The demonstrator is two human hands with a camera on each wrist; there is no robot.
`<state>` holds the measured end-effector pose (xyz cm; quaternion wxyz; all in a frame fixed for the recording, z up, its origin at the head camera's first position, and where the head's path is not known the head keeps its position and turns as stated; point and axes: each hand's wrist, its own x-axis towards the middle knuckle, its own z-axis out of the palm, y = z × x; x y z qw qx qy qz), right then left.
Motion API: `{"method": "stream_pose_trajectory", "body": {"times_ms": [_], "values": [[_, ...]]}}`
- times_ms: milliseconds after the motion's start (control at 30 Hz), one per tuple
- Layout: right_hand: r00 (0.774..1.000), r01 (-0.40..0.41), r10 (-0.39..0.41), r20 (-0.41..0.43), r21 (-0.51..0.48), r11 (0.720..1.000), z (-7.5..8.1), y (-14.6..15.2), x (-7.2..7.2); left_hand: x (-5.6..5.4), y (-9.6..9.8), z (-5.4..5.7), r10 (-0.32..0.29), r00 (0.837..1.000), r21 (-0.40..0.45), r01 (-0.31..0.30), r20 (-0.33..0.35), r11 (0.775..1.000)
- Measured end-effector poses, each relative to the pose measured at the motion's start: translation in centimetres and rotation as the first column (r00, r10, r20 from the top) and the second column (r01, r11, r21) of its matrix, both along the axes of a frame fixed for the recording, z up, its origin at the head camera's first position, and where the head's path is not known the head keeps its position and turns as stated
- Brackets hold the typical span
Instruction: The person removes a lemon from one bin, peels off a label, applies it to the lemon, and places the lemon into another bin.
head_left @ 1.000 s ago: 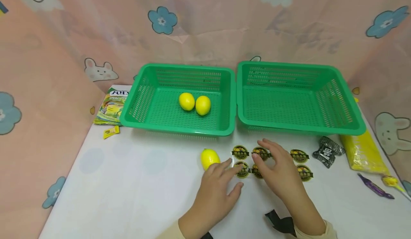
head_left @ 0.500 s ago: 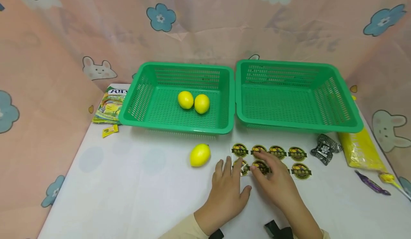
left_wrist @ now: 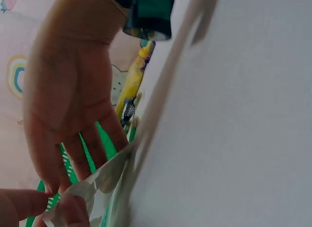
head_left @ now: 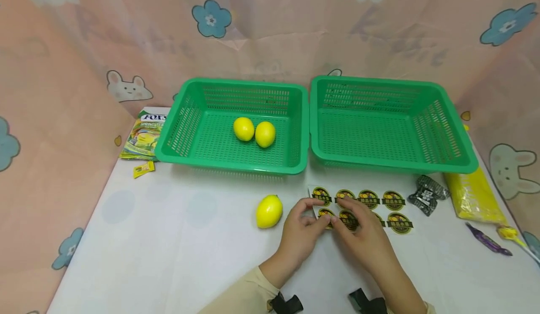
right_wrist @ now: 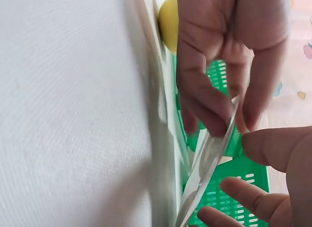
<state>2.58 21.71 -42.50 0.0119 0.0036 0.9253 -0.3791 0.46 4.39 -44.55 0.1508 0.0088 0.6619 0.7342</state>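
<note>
My left hand (head_left: 297, 234) curls at the left end of a clear sheet of round black-and-gold stickers (head_left: 401, 222). Between its thumb and fingers, that edge of the sheet (right_wrist: 214, 154) is lifted off the table in the right wrist view. My right hand (head_left: 364, 232) lies over the middle of the sheet, its thumb close to the left thumb and its fingers extended, apparently touching the stickers. A yellow lemon (head_left: 269, 211) rests on the table left of the left hand. Two more lemons (head_left: 243, 129) lie in the left green basket (head_left: 232, 166).
Behind the hands a second green basket (head_left: 392, 166) stands beside the first. Snack packets (head_left: 145, 136) and a small yellow candy (head_left: 144, 169) lie at left. On the right are a black wrapper (head_left: 426, 197), a yellow bag (head_left: 476, 197), a purple candy (head_left: 489, 240) and a lollipop (head_left: 508, 233).
My left hand has left the lemon, moved right and curled its fingers at the sticker sheet's edge. The sheet has shifted slightly right. The lemon rolled left, then a little back.
</note>
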Motion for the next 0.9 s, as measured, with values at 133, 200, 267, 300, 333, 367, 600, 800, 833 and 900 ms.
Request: {"method": "stream_pose_trajectory", "body": {"times_ms": [133,200,267,300,333,367,600,800,833,900], "values": [[0.999,-0.008,0.008,-0.038,0.015,1.000,0.1,-0.2,0.2,-0.1,0.3,-0.3,-0.057,0.995,-0.149,0.043,-0.087,0.988],[0.997,-0.004,0.008,-0.075,0.049,0.999,0.1,-0.3,0.3,-0.1,0.2,-0.5,-0.066,0.989,-0.189,0.041,-0.130,0.981],[0.993,0.009,0.001,-0.119,0.086,0.996,0.3,-0.5,0.5,0.0,0.2,-0.5,-0.059,0.984,-0.184,0.027,-0.167,0.982],[0.990,0.017,-0.002,-0.141,0.106,0.994,0.5,-0.6,0.6,0.0,0.1,-0.5,-0.054,0.981,-0.176,0.020,-0.189,0.984],[0.987,0.027,-0.007,-0.163,0.125,0.992,0.7,-0.7,0.8,0.0,0.0,-0.3,-0.048,0.976,-0.163,0.013,-0.212,0.986],[0.983,0.040,-0.013,-0.185,0.143,0.989,0.9,-0.7,0.9,0.1,-0.1,-0.2,-0.042,0.971,-0.150,0.006,-0.236,0.989],[0.958,0.055,-0.019,-0.285,0.120,0.991,2.8,-1.3,1.8,1.0,-1.1,1.7,-0.040,0.937,-0.041,0.028,-0.347,0.999],[0.919,0.035,0.002,-0.395,0.087,0.996,3.4,-1.9,2.4,1.9,-1.4,2.2,-0.008,0.919,0.109,0.055,-0.394,0.992],[0.904,0.031,0.009,-0.427,0.086,0.996,3.4,-1.9,2.5,2.0,-1.4,2.2,0.003,0.915,0.128,0.054,-0.404,0.990],[0.871,0.027,0.020,-0.491,0.090,0.996,3.2,-1.9,2.5,2.1,-1.4,2.2,0.026,0.906,0.155,0.044,-0.423,0.987]]}}
